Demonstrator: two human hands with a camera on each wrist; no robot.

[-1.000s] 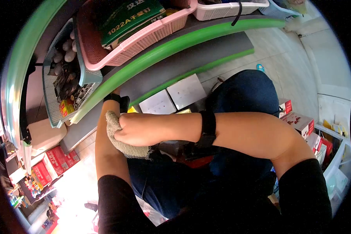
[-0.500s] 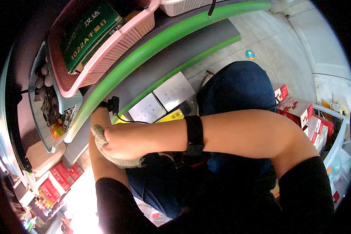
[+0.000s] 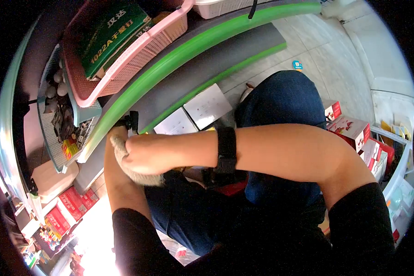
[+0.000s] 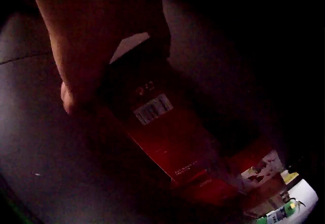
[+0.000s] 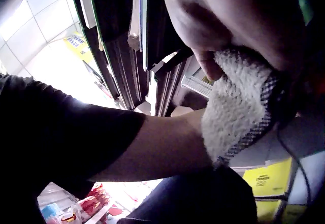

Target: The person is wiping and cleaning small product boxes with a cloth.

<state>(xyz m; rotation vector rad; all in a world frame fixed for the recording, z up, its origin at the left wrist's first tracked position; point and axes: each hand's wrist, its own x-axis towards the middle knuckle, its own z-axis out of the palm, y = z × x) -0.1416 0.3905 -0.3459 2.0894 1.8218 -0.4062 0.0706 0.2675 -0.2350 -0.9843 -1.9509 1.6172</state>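
Right wrist, cloth (image 5: 236, 115) (fluffy), gripped in fingers (image 5: 206, 65)

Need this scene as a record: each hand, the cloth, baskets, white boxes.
right_hand: right hand grips cloth
cloth: pale fuzzy cloth, checked edge, beside left forearm; contact unclear
left_hand: left hand at red box; too dark to tell grip
pink_basket: pink basket holds green box
blue_basket: grey-blue basket, left of pink
white_boxes: two white boxes, side by side

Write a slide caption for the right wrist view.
Right hand gripping a pale, checker-edged cloth in front of the left forearm.
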